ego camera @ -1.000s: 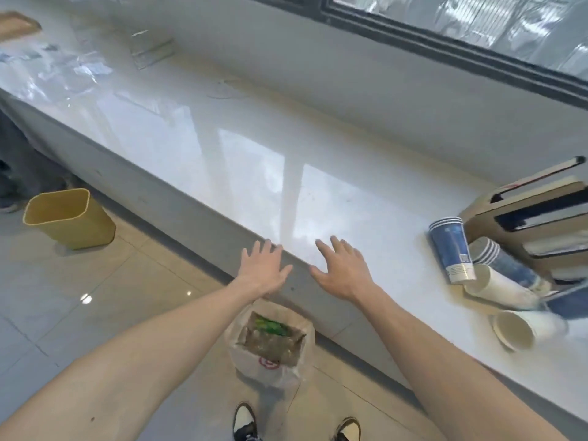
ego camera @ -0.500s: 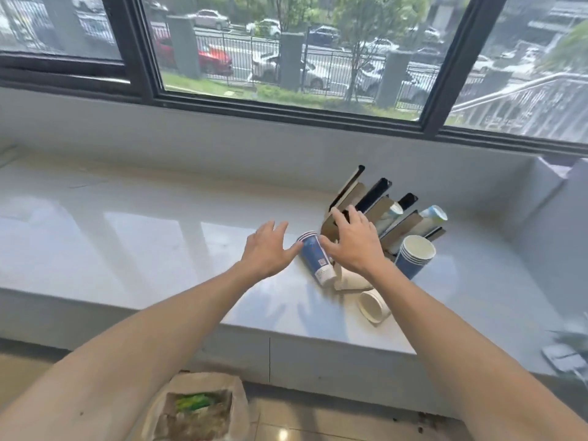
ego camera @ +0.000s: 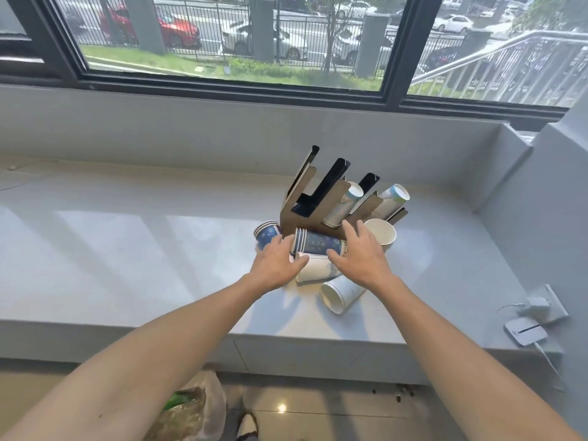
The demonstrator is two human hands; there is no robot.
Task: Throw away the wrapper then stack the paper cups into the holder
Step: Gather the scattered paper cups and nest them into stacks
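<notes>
A brown and black slotted cup holder (ego camera: 313, 205) stands on the pale stone sill (ego camera: 127, 249), with two cup stacks slanting in its right slots. In front of it lie loose paper cups: a blue stack on its side (ego camera: 318, 245), another blue stack (ego camera: 266, 234) to its left, a white cup (ego camera: 315, 270) below, a white cup (ego camera: 339, 292) nearest me, and an upright white stack (ego camera: 381, 233). My left hand (ego camera: 276, 265) and my right hand (ego camera: 358, 256) hover with fingers spread on either side of the lying blue stack, holding nothing. No wrapper shows in either hand.
A bag-lined bin with rubbish (ego camera: 191, 409) sits on the floor below the sill. A white device with a cable (ego camera: 525, 331) and a wall plug (ego camera: 541, 305) lie at the sill's right end. A wall (ego camera: 541, 202) closes the right side. A window (ego camera: 222, 43) runs behind.
The view swung from the floor and bin up to the sill. Both hands moved from the sill's edge forward to the pile of cups, closing in on the blue stack.
</notes>
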